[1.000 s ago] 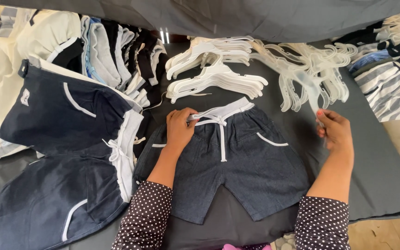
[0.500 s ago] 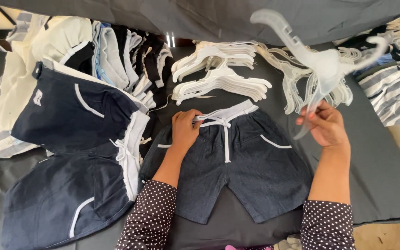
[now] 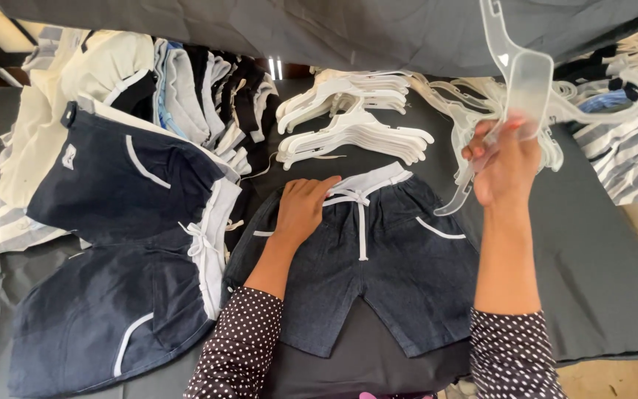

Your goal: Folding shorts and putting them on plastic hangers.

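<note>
The right hand (image 3: 506, 164) is raised above the far right part of the worktop (image 3: 599, 281), fingers clenched on the middle bar of a clear plastic hanger (image 3: 533, 89) that it holds up in the air, hook pointing away. The left hand (image 3: 304, 203) lies flat and open on the pale waistband of a pair of dark denim shorts (image 3: 378, 266), spread at the near middle of the worktop; it presses the cloth down and grips nothing.

The hanger looks light and stiff, probably a little springy at its arms and smooth enough to slip, so the centre bar below the hook is likely the surest hold. The shorts seem soft and limp; the elastic waistband beside the white drawstring (image 3: 359, 214) gives the firmest edge to take.

At the far edge lies a stack of white hangers (image 3: 348, 129), with a heap of clear hangers (image 3: 474, 111) just beside it. More dark shorts (image 3: 112, 244) are piled at the left.
</note>
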